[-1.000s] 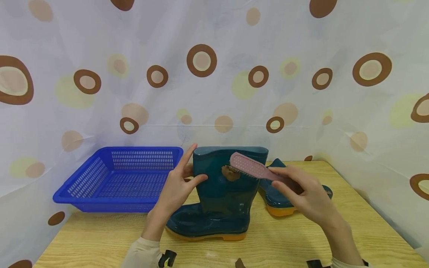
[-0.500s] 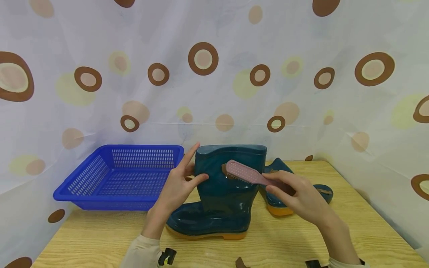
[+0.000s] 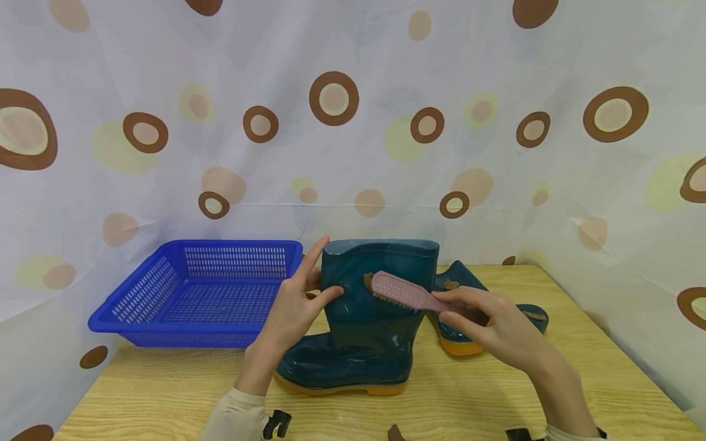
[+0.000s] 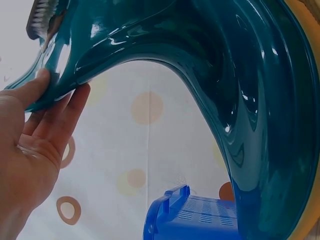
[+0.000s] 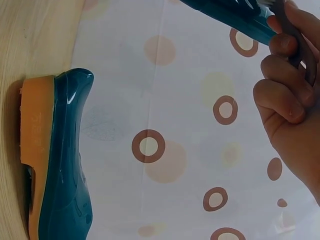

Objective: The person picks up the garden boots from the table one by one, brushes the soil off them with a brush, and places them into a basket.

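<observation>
A dark teal rubber boot (image 3: 364,343) with an orange sole stands upright on the table, toe to the left. My left hand (image 3: 295,306) grips the front edge of its shaft, thumb on the near side and fingers behind; the left wrist view shows this thumb (image 4: 35,90) against the rubber. A pink scrub brush (image 3: 402,290) is held by its handle in my right hand (image 3: 496,324). Its bristles face the shaft, over a brown smear (image 3: 368,281) mostly hidden behind the brush head. In the right wrist view, fingers curl round the handle (image 5: 297,42).
Behind my right hand is a second teal boot (image 3: 460,334), with a brown patch on it. A blue plastic basket (image 3: 165,337) stands at the left. The wooden table (image 3: 469,398) backs onto a patterned curtain (image 3: 353,159). Something small and brown (image 3: 394,433) shows at the front edge.
The brush has moved down the shaft and a little to the left, with my right hand following. More of the brown smear was visible earlier. My left hand keeps its hold on the boot.
</observation>
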Demonstrator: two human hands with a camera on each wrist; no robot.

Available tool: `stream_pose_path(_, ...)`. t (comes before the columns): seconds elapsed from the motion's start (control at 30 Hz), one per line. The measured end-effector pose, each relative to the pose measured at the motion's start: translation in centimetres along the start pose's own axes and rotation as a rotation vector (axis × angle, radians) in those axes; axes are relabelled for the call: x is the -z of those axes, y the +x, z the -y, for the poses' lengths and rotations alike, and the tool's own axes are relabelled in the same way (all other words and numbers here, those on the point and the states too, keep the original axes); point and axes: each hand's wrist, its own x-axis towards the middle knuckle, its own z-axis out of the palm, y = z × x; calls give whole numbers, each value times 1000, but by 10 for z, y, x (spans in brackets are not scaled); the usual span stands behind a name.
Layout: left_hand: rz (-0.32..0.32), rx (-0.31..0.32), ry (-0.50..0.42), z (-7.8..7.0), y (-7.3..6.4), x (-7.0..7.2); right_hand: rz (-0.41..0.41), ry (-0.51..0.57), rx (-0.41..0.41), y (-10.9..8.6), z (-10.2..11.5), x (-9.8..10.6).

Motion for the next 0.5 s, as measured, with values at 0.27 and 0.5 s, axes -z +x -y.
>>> stream_pose_path(0.27, -6, 11, -1, -1, 0, -1, 10, 4, 21, -2, 1, 2)
stream_pose_path(0.5, -14, 25, 3, -2, -1, -1, 24, 9, 55, -2, 4, 2)
